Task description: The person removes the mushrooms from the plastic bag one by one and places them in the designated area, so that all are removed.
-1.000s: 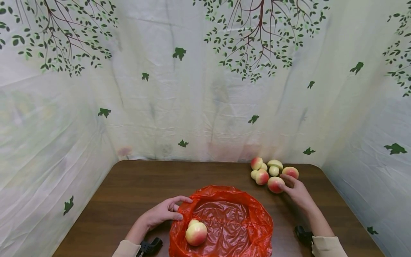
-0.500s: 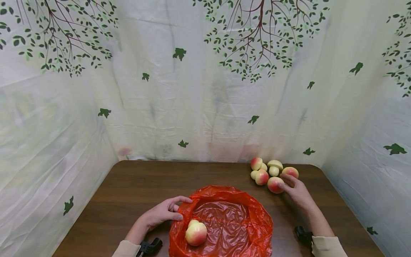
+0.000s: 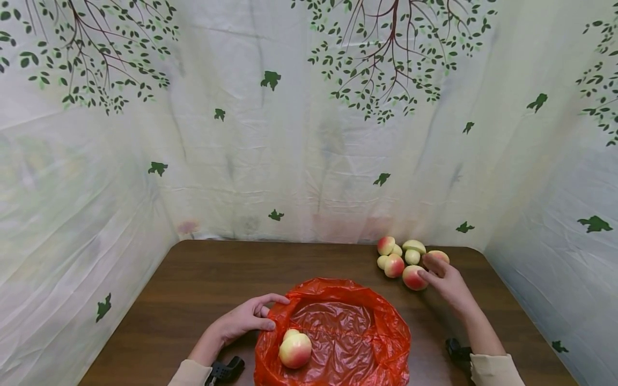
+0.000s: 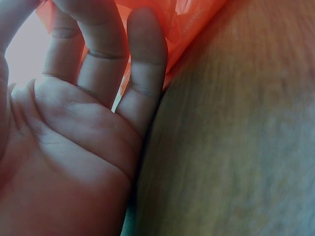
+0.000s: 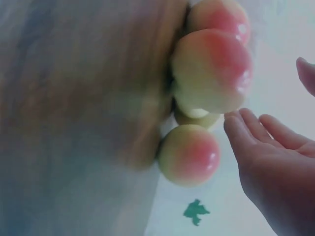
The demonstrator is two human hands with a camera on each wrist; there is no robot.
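Observation:
On the left of the red plastic bag [image 3: 391, 321], my left hand [image 3: 246, 319] grips the rim with thumb and fingers; the left wrist view shows its curled fingers [image 4: 106, 64] against the red plastic. Inside the bag lies a mushroom [image 3: 295, 351] with a pink and yellow cap. My right hand [image 3: 449, 281] is at the far right with thumb and fingers spread, holding nothing. Beside its thumb sits the nearest mushroom [image 3: 413, 277], and its fingers partly cover another mushroom [image 3: 440, 256]. In the right wrist view, a gap shows between the thumb and the mushroom [image 5: 211, 69].
Several more mushrooms cluster at the table's back right, among them a pale yellow one [image 3: 413, 251] and a pink-capped one [image 3: 394, 266]. The brown table [image 3: 217, 268] ends at a white curtain [image 3: 309, 150] printed with leaves and branches.
My right hand has shifted slightly up and right, and its fingers now cover more of the rightmost mushroom. The left hand and the bag have stayed in place.

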